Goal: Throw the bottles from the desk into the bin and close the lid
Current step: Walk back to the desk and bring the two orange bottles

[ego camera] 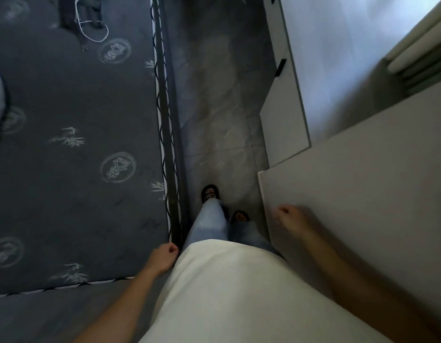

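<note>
Floor (214,100) of grey tile runs to 12 o'clock between patterned mattress (73,144) and white worktop (363,194); mattress emblems unreadable. Left grip (165,256) curled, empty; right grip (288,219) blurred, cannot tell.

No text, label, brand or number can be read anywhere; round emblems are printed on the dark mattress (73,144), but any lettering inside them is too blurred to be made out.
</note>
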A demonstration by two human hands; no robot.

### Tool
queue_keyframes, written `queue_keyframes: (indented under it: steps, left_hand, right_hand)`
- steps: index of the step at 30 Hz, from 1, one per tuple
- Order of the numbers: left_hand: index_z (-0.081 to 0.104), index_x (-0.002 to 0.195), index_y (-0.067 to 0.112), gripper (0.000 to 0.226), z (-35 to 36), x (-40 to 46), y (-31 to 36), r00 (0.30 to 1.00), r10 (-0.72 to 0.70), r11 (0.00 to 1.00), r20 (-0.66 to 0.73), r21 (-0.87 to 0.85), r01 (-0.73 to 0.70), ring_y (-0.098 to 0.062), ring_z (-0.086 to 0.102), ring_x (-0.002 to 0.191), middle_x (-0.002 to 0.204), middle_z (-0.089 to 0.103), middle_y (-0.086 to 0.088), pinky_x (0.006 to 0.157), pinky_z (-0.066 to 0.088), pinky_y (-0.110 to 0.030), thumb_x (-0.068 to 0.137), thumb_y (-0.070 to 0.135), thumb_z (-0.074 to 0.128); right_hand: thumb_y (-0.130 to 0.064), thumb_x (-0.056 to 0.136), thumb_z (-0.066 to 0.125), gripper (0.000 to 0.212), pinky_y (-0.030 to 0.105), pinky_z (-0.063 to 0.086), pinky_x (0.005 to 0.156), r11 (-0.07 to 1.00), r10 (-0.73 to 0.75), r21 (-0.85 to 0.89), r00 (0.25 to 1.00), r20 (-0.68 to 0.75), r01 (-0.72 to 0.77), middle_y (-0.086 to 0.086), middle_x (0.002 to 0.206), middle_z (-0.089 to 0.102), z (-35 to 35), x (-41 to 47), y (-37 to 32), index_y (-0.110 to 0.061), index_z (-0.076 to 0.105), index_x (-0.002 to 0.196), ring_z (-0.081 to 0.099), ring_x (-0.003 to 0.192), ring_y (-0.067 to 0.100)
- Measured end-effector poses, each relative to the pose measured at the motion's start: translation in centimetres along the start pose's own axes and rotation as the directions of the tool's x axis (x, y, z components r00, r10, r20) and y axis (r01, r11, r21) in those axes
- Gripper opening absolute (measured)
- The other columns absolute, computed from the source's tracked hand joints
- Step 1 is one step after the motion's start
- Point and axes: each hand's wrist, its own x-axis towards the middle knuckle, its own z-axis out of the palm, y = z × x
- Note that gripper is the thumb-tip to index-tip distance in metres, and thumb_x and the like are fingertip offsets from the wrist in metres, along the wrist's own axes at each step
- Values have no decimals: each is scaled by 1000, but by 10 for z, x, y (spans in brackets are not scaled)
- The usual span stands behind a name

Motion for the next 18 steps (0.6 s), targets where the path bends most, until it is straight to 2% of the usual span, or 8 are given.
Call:
queue_keyframes:
  steps: [4, 6, 8, 10, 12, 13, 16, 18]
  left_hand:
    - [72, 101, 6, 27, -30, 18, -4, 995, -77, 997, 66, -11, 78, -26, 67, 106, 112, 73, -13, 85, 50, -33, 101, 24, 52]
    - [72, 107, 2, 31, -53, 34, 4, 994, -98, 994, 55, -33, 100, -26, 67, 104, 113, 73, -14, 87, 51, -35, 101, 25, 51]
    - [72, 108, 2, 29, -82, 53, 20, 994, -98, 993, 40, -64, 100, -26, 67, 104, 113, 73, -15, 88, 51, -37, 100, 22, 53]
    - [73, 106, 4, 26, -114, 73, 42, 996, -85, 992, 16, -91, 86, -26, 67, 103, 110, 74, -13, 86, 51, -36, 99, 22, 55]
    - [74, 96, 7, 23, -148, 93, 71, 998, -65, 987, -21, -151, 61, -21, 67, 92, 100, 75, -11, 79, 50, -32, 98, 21, 56]
    - [73, 89, 8, 22, -165, 104, 87, 998, -49, 983, -40, -181, 41, -19, 65, 84, 93, 74, -11, 73, 49, -30, 98, 18, 55]
    - [64, 82, 10, 21, -215, 135, 140, 999, -10, 963, -46, -268, -3, -20, 57, 65, 83, 67, -12, 50, 41, -23, 99, 11, 52]
    - [64, 90, 7, 17, -247, 155, 176, 998, 4, 956, -63, -294, -23, -21, 57, 60, 83, 66, -13, 48, 41, -23, 99, 12, 51]
  right_hand:
    - [-14, 94, 57, 14, 18, 48, 56, 996, -92, 15, 995, -47, 93, 1, 75, 69, -20, 47, -91, -21, 68, 89, 64, 62, 15]
    - [-21, 92, 59, 13, 21, 53, 64, 992, -122, -34, 991, -48, 120, -6, 76, 72, -27, 66, -126, -27, 70, 92, 69, 66, 9]
    - [-25, 92, 58, 14, 30, 56, 75, 993, -107, -53, 994, -26, 106, -5, 81, 74, -31, 82, -154, -28, 71, 97, 72, 74, 11]
    - [-27, 94, 58, 15, 28, 55, 71, 993, -94, -78, 996, -7, 93, -4, 85, 73, -33, 94, -172, -27, 71, 103, 70, 76, 10]
    - [-28, 95, 59, 15, 19, 48, 63, 991, -79, -105, 997, -7, 78, -8, 85, 71, -33, 106, -182, -25, 71, 104, 64, 72, 2]
    - [-28, 95, 59, 16, 20, 48, 63, 991, -62, -122, 998, -4, 61, -7, 85, 72, -34, 112, -184, -24, 72, 102, 64, 71, 2]
    - [-24, 96, 58, 19, 34, 56, 76, 991, 79, -112, 996, 46, -73, 4, 88, 75, -38, 126, -181, -16, 74, 103, 71, 78, 20]
    - [-23, 97, 57, 19, 35, 56, 73, 984, 151, -108, 987, 57, -144, 5, 86, 74, -44, 130, -180, -15, 73, 103, 70, 76, 22]
